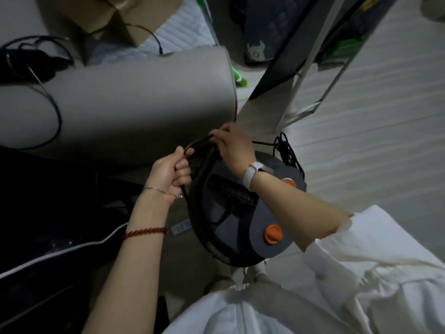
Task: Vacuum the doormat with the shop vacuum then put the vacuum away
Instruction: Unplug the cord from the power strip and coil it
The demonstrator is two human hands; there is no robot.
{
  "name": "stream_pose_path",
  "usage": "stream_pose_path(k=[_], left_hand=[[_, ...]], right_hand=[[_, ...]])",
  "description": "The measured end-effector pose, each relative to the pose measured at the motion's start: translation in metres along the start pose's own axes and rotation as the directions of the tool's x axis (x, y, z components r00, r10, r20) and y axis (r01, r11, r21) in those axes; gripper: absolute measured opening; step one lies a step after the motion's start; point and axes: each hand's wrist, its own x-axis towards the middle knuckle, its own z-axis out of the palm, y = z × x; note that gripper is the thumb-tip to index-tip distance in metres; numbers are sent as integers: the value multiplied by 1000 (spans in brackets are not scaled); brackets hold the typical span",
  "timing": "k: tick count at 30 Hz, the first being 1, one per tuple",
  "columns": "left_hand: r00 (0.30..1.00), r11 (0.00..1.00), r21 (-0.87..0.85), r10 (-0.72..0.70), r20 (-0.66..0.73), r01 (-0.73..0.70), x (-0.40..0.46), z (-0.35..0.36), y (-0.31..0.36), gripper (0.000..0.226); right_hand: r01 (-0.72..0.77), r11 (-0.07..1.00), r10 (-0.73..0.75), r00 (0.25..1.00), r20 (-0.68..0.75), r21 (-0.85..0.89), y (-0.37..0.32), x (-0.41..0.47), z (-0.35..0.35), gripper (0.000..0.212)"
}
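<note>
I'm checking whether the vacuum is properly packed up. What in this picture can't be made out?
Head view, dim and soft:
- Grey shop vacuum with orange knobs: its base is hidden by its own lid and the right forearm.
- Black power cord: its plug is not visible; the bundle is too dark to trace.
- Black ribbed hose: its nozzle end is hidden under the left hand and right hand.
- Doormat: not identifiable.

I see a grey matt-plastic shop vacuum lid with glossy orange plastic knobs; a black ribbed plastic hose; a thin black rubbery power cord; a smooth grey cushion; a brown cardboard box; a pale plank floor.
</note>
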Motion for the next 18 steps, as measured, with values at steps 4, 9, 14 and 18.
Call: stream_pose_path(k=[4, 9, 14, 18], left_hand=[[993, 977, -207, -75, -92, 54, 3, -55, -28, 33], [979, 941, -328, -143, -144, 89, 22, -92, -54, 35], [968, 943, -308, -185, -169, 127, 33, -111, -73, 37], [966, 894, -429, -212, -149, 130, 45, -122, -80, 38]], right_hand=[[-85, 994, 68, 974, 216, 70, -8, -14, 48, 31], [-115, 989, 75, 933, 352, 96, 0, -54, 84, 42], [-69, 996, 44, 923, 383, 51, 4, -95, 98, 39], [11, 999, 14, 865, 502, -47, 9, -137, 105, 42]])
